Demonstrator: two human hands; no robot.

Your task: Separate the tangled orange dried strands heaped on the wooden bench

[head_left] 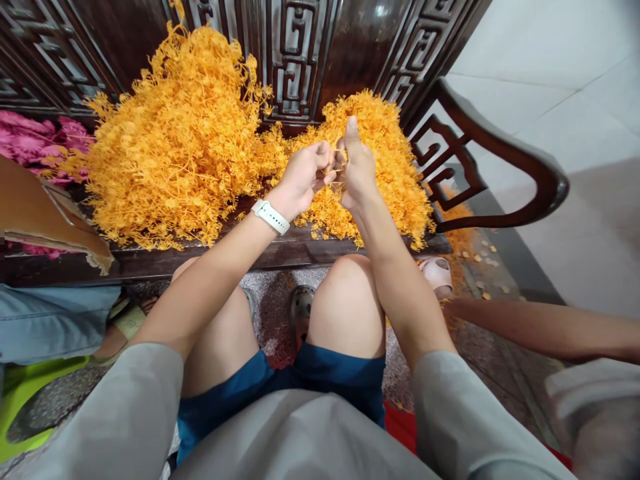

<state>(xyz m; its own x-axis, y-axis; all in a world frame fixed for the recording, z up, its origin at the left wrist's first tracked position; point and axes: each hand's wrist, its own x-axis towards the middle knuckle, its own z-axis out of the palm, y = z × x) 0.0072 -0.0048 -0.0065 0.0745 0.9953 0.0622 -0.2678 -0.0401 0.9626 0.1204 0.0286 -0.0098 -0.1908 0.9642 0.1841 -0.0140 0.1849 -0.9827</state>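
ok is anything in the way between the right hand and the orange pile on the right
Nothing visible: the right hand appears in front of the right orange pile. The wooden armrest lies beyond the pile's right side, not between them.

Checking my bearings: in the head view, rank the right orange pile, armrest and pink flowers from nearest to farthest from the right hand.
1. Right orange pile: just beyond the right hand.
2. Armrest: off to the right.
3. Pink flowers: far left.
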